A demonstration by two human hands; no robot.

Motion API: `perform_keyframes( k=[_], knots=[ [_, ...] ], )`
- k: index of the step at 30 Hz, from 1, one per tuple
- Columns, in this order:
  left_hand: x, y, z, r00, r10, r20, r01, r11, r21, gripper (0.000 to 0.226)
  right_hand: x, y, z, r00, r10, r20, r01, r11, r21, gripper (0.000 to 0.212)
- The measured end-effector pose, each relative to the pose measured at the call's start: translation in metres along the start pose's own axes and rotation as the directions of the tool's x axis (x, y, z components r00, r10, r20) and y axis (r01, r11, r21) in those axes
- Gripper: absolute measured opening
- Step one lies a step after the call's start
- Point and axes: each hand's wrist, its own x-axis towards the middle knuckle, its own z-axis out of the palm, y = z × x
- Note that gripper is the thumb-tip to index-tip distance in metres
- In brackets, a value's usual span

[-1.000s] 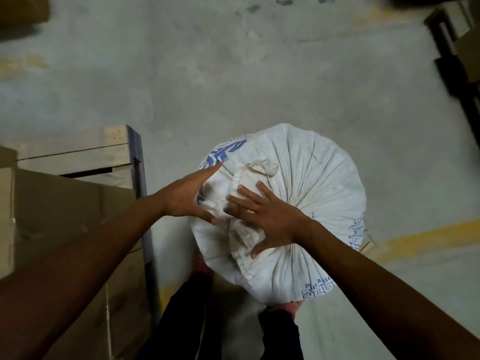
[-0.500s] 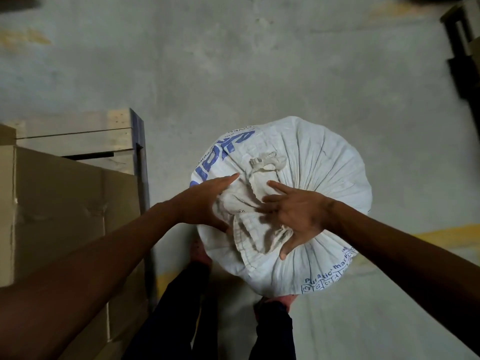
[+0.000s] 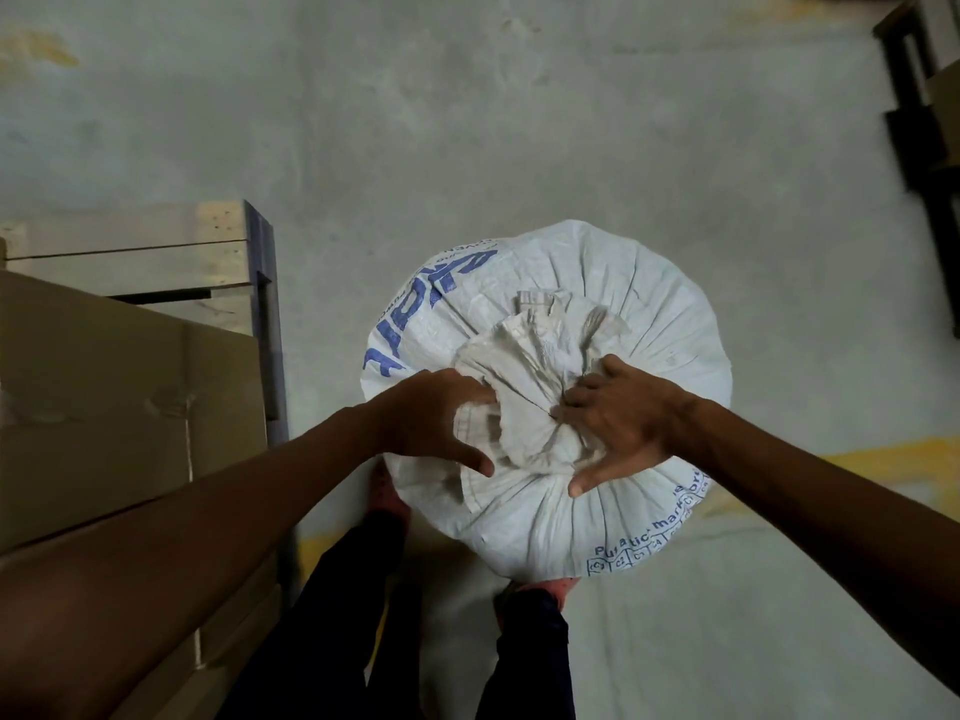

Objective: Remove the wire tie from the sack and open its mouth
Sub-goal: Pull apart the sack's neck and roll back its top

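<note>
A full white woven sack (image 3: 649, 324) with blue print stands upright on the floor between my feet. Its gathered mouth (image 3: 540, 356) bunches into a crumpled ruffle on top. My left hand (image 3: 431, 418) is on the ruffle's left side, fingers tucked into the folds and thumb spread below. My right hand (image 3: 623, 418) is on the right side, its fingertips curled in at the cinched neck (image 3: 540, 407). A thin dark line crosses the fabric there. The wire tie itself is too small to make out.
A cardboard box (image 3: 104, 407) on a wooden pallet (image 3: 156, 252) stands close to the left of the sack. Dark pallet frames (image 3: 924, 122) lean at the far right. Grey concrete floor (image 3: 467, 122) with a yellow line (image 3: 831, 459) surrounds the sack.
My right hand has slid off the top of the ruffle to its right side, at the neck. My left hand has dug into the folds. The ruffle now stands between the hands.
</note>
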Motion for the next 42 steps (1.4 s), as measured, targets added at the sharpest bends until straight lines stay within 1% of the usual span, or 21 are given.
perform_keyframes(
  k=[2,4,5,6,7,8,10,11,13,14,18,20,22,24,26,31,36,38,39,41,42],
  knots=[
    [0.007,0.008,0.004,0.987,0.055,-0.151,-0.059,0.998,-0.025,0.103,-0.01,-0.001,0.008,0.999,-0.011,0.031,0.011,1.0,0.001,0.119],
    [0.016,0.009,0.004,0.929,0.089,-0.36,-0.1,0.995,-0.013,0.081,-0.02,-0.004,0.016,0.999,0.0,0.051,0.0,1.0,0.009,0.121],
    [0.02,0.01,0.003,0.899,0.092,-0.427,-0.104,0.995,-0.005,0.077,-0.024,-0.005,0.019,0.998,0.012,0.056,-0.013,1.0,0.01,0.121],
    [0.023,0.012,0.001,0.887,0.098,-0.451,-0.108,0.994,0.005,0.075,-0.027,-0.007,0.023,0.998,0.022,0.054,-0.023,1.0,0.013,0.12],
    [0.026,0.015,-0.001,0.891,0.122,-0.437,-0.127,0.992,0.019,0.074,-0.028,-0.007,0.027,0.998,0.03,0.047,-0.031,0.999,0.019,0.118],
    [0.028,0.019,-0.002,0.912,0.155,-0.381,-0.155,0.987,0.032,0.075,-0.029,-0.007,0.029,0.999,0.036,0.033,-0.037,0.999,0.025,0.116],
    [0.032,0.028,-0.001,0.963,0.203,-0.176,-0.197,0.979,0.05,0.084,-0.029,-0.008,0.034,0.999,0.046,0.001,-0.046,0.998,0.035,0.113],
    [0.034,0.034,0.0,0.978,0.198,-0.064,-0.194,0.978,0.072,0.09,-0.029,-0.008,0.035,0.998,0.054,-0.01,-0.054,0.998,0.043,0.113],
    [0.041,0.044,0.005,0.981,0.164,0.103,-0.176,0.976,0.125,0.1,-0.031,-0.009,0.038,0.997,0.079,-0.013,-0.078,0.995,0.068,0.114],
    [0.044,0.048,0.008,0.977,0.156,0.144,-0.177,0.974,0.145,0.102,-0.033,-0.01,0.04,0.996,0.092,-0.006,-0.091,0.993,0.079,0.113],
    [0.058,0.062,0.017,0.969,0.127,0.212,-0.184,0.943,0.278,0.107,-0.044,-0.008,0.057,0.985,0.167,0.051,-0.172,0.974,0.148,0.113],
    [0.068,0.065,0.021,0.959,0.109,0.261,-0.198,0.919,0.342,0.112,-0.046,-0.007,0.07,0.982,0.187,0.038,-0.191,0.964,0.186,0.112],
    [0.077,0.067,0.025,0.946,0.077,0.315,-0.194,0.913,0.359,0.118,-0.045,-0.008,0.079,0.975,0.224,0.01,-0.219,0.942,0.256,0.107],
    [0.084,0.068,0.028,0.942,0.047,0.332,-0.172,0.917,0.36,0.121,-0.044,-0.011,0.086,0.959,0.284,0.012,-0.269,0.895,0.356,0.109],
    [0.09,0.069,0.031,0.946,0.026,0.323,-0.152,0.917,0.37,0.12,-0.041,-0.014,0.092,0.945,0.327,0.018,-0.305,0.859,0.411,0.114],
    [0.091,0.063,0.038,0.953,0.017,0.303,-0.161,0.874,0.458,0.122,-0.033,-0.014,0.098,0.94,0.341,-0.007,-0.317,0.881,0.352,0.112],
    [0.086,0.069,0.042,0.953,0.069,0.294,-0.228,0.801,0.553,0.099,-0.049,-0.009,0.103,0.936,0.335,-0.11,-0.288,0.905,0.312,0.1],
    [0.083,0.07,0.043,0.944,0.15,0.295,-0.309,0.719,0.622,0.099,-0.06,-0.007,0.109,0.933,0.328,-0.15,-0.272,0.913,0.305,0.096],
    [0.082,0.069,0.044,0.933,0.23,0.276,-0.358,0.659,0.662,0.099,-0.065,-0.006,0.114,0.93,0.328,-0.168,-0.269,0.916,0.298,0.094],
    [0.081,0.065,0.047,0.888,0.406,0.215,-0.427,0.554,0.715,0.093,-0.074,-0.005,0.123,0.918,0.348,-0.19,-0.291,0.917,0.274,0.093],
    [0.08,0.063,0.048,0.866,0.46,0.195,-0.442,0.525,0.728,0.09,-0.077,-0.006,0.126,0.911,0.369,-0.187,-0.316,0.912,0.262,0.092]
  ],
)
